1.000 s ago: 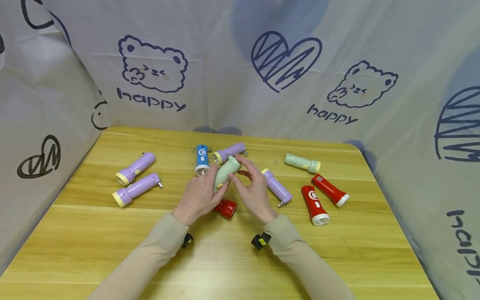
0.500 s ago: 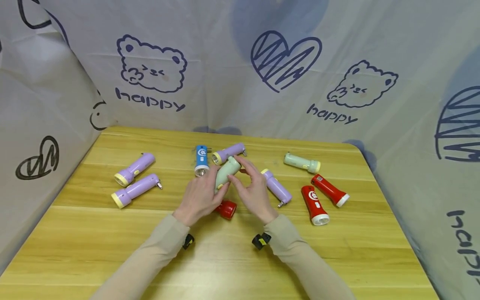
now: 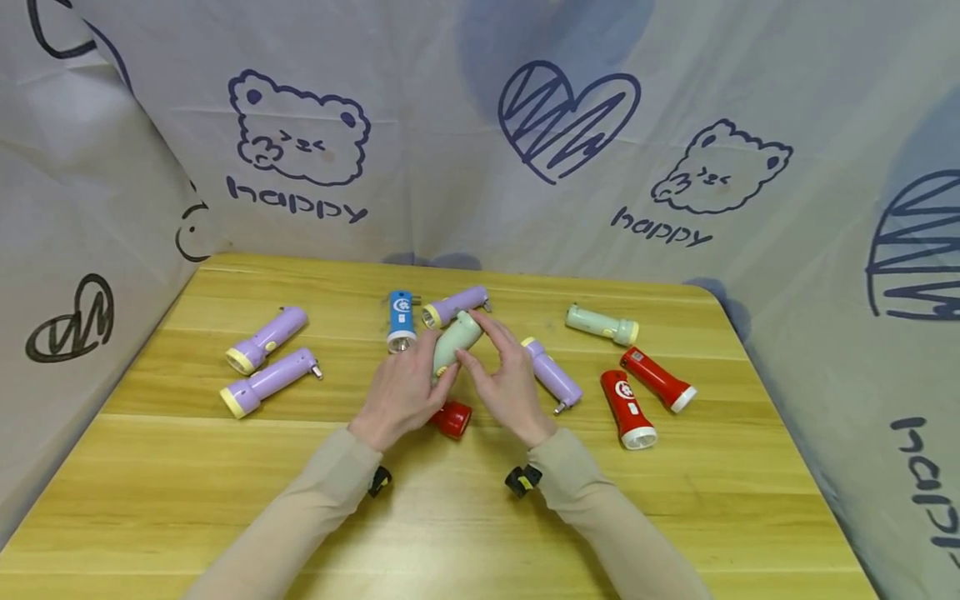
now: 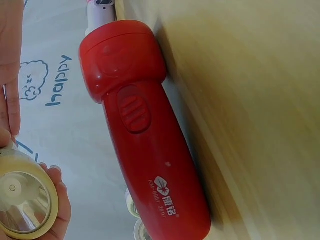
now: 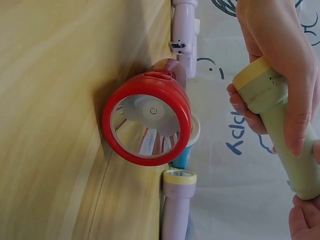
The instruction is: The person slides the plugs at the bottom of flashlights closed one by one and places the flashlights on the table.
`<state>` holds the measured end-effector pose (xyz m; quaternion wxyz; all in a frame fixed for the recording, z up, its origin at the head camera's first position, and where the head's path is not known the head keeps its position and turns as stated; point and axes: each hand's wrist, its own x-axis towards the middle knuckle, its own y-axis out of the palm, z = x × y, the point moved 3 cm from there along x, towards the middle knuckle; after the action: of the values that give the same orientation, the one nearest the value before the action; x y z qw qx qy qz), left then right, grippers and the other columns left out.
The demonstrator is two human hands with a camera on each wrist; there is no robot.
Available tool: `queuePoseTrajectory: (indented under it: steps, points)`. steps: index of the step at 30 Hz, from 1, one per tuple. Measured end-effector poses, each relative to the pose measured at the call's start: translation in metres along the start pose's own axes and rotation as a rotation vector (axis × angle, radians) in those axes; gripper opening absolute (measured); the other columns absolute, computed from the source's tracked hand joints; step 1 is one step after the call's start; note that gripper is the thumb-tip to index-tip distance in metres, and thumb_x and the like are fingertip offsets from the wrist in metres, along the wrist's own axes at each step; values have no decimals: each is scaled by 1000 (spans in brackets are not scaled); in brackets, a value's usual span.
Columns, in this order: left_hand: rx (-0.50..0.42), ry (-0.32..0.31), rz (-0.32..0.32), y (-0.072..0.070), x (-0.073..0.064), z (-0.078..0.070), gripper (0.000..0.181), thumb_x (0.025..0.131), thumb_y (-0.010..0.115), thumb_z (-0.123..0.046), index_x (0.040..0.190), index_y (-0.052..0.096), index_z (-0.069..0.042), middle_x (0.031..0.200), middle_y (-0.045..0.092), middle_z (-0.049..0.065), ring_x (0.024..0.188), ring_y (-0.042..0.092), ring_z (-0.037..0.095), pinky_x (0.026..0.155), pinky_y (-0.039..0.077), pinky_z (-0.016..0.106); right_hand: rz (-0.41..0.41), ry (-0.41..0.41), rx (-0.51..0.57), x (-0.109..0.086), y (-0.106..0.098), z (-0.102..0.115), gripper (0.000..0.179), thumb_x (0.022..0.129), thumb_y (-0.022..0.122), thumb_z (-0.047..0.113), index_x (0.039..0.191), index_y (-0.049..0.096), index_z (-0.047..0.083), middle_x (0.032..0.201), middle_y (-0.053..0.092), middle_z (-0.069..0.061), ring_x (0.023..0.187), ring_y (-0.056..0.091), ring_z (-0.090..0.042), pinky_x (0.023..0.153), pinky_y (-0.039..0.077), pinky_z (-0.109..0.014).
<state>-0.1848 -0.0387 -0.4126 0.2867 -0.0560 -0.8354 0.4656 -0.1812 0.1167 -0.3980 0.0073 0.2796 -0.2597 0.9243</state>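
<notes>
A light green flashlight (image 3: 456, 340) with a yellow lens rim (image 5: 250, 77) is held tilted above the table between both hands. My left hand (image 3: 401, 385) grips it around the head end, thumb along the body. At the tail end, my right hand (image 3: 510, 390) holds it between thumb and fingers. In the left wrist view its clear lens (image 4: 24, 202) faces the camera. Beneath the hands lies a red flashlight (image 3: 453, 419), partly hidden in the head view by my left hand. The left wrist view shows that red flashlight's sliding switch (image 4: 134, 111).
Two purple flashlights (image 3: 272, 382) lie at left. A blue flashlight (image 3: 401, 320) and a purple one (image 3: 457, 305) sit behind the hands. To the right are another purple flashlight (image 3: 553, 375), a green one (image 3: 602, 323) and two red ones (image 3: 628, 408). A printed cloth (image 3: 435, 167) hangs behind the table.
The head view has shifted very slightly, so the table things appear a little further left. Both hands keep nearly the same hold on the green flashlight.
</notes>
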Motion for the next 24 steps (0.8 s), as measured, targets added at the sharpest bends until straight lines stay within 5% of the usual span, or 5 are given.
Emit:
queuePoseTrajectory:
  steps: [24]
  points:
    - [11, -41, 15, 1, 2, 7, 43, 99, 60, -30, 127, 50, 1, 77, 62, 13, 53, 51, 18, 44, 44, 27, 11, -33, -25, -8, -4, -1, 52, 94, 70, 11, 142, 54, 2, 146, 57, -18, 136, 55, -34, 116, 43, -48]
